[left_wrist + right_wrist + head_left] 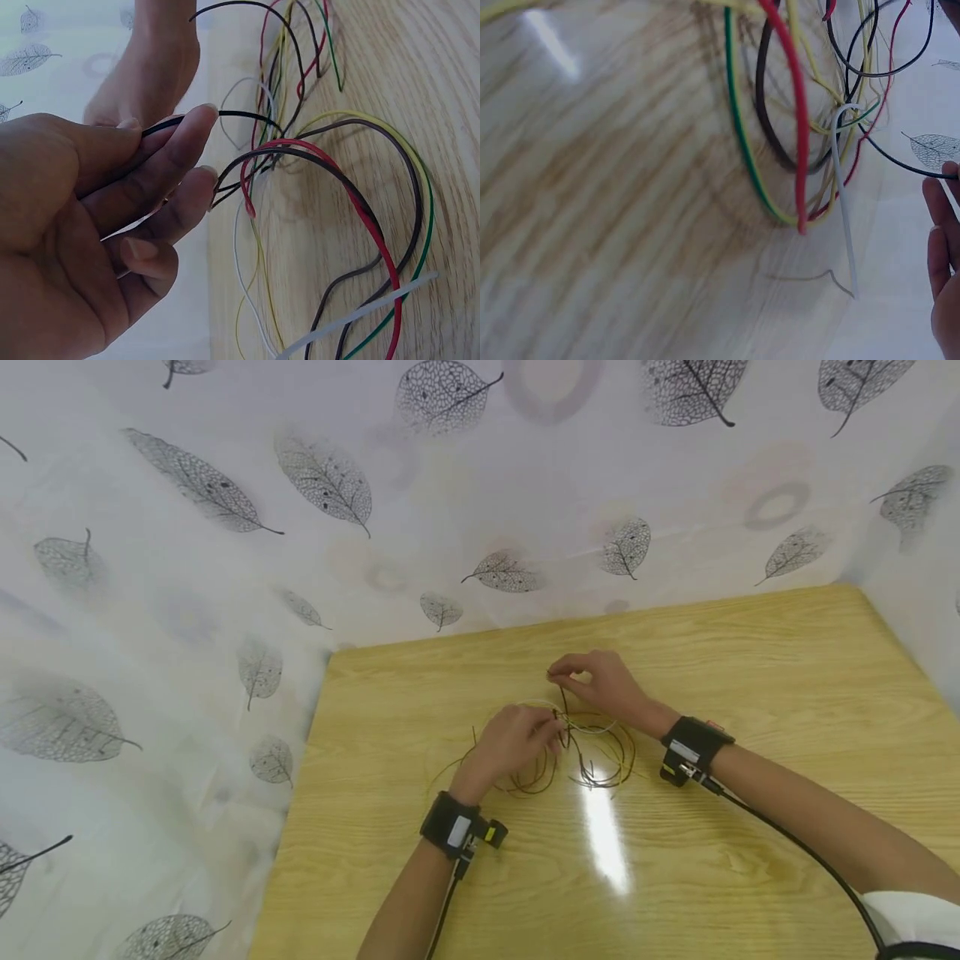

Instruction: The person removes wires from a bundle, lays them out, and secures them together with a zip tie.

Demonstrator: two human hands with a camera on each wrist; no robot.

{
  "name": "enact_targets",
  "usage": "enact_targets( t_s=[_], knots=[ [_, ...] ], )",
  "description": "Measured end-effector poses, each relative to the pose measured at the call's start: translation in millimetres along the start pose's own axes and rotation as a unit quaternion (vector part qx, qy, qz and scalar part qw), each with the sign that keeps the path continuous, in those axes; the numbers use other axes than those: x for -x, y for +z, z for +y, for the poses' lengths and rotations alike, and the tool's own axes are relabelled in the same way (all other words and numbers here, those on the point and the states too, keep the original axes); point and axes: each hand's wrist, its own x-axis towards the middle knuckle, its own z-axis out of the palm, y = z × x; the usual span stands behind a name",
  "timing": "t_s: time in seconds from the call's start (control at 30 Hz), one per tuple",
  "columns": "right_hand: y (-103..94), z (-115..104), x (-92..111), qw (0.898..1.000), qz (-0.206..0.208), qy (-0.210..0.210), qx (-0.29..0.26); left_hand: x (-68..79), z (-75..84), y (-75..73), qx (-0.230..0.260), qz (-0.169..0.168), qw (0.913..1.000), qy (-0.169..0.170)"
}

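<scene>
A loose bundle of thin coloured wires lies looped on the table, its strands crossing near the middle. My left hand is at the bundle's centre left and pinches a black wire between thumb and forefinger, its other fingers partly bent. Beyond it, slightly higher and to the right, my right hand pinches a dark strand that rises from the crossing. Red wire, white wire and green-yellow wire curve out from the bundle in the wrist views.
The wooden table reaches back to a leaf-printed curtain, which also hangs at the left and right. Black wrist straps with cables trailing along the forearms sit on both wrists. A bright reflection falls on the tabletop.
</scene>
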Motion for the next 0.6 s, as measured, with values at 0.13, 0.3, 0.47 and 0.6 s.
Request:
enact_targets(
  t_s=[0.13,0.3,0.47,0.6],
  knots=[
    [-4.4,-3.0,6.9,0.999,-0.004,-0.045,0.004,0.1,-2.4,1.2,-0.006,0.031,0.9995,0.003],
    [-8.5,-7.2,14.2,0.994,-0.002,-0.105,0.0,-0.4,-5.8,1.8,-0.001,0.055,0.9984,0.013],
    [-8.1,-9.8,19.4,0.992,-0.008,-0.129,0.005,-1.5,-7.1,2.6,-0.012,0.065,0.9977,0.016],
    [-5.9,-8.8,22.6,0.991,-0.008,-0.131,0.007,-1.4,-6.2,3.5,-0.008,0.063,0.9979,0.017]
  ],
)
